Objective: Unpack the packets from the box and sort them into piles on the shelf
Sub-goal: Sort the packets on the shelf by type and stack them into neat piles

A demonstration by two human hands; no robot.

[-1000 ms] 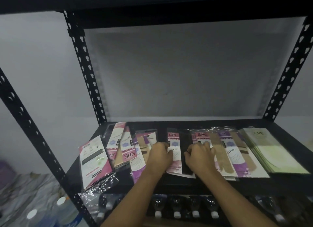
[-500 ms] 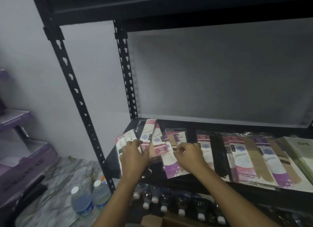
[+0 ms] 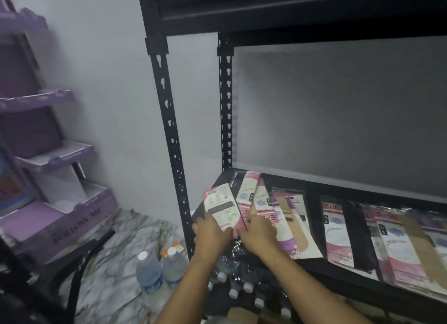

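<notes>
**Two hands now at the shelf's (image 3: 314, 198) left end**

From mid-shelf they have come just right of the front-left upright (image 3: 173, 154), close together. Left hand (image 3: 210, 231) grips the leftmost packet (image 3: 221, 208). Right hand (image 3: 260, 231) lies on the pink packets (image 3: 260, 202) beside it, hold unclear. Probably squaring that pile.

Both hands are down at the left end of the black shelf (image 3: 314, 210). The left hand (image 3: 210, 234) holds the lower edge of a pink-and-white packet (image 3: 221, 208), tilted, printed side up. The right hand (image 3: 260, 234) rests on the fanned packets (image 3: 260, 200) just beside it, fingertips touching that packet's pink edge. To the right, a row of packets (image 3: 336, 229) lies flat along the shelf. Under the shelf stand capped bottles (image 3: 242, 285), two water bottles (image 3: 148, 273) sit on the marble floor (image 3: 116, 246), and a purple display stand (image 3: 48, 222) is far left.
</notes>
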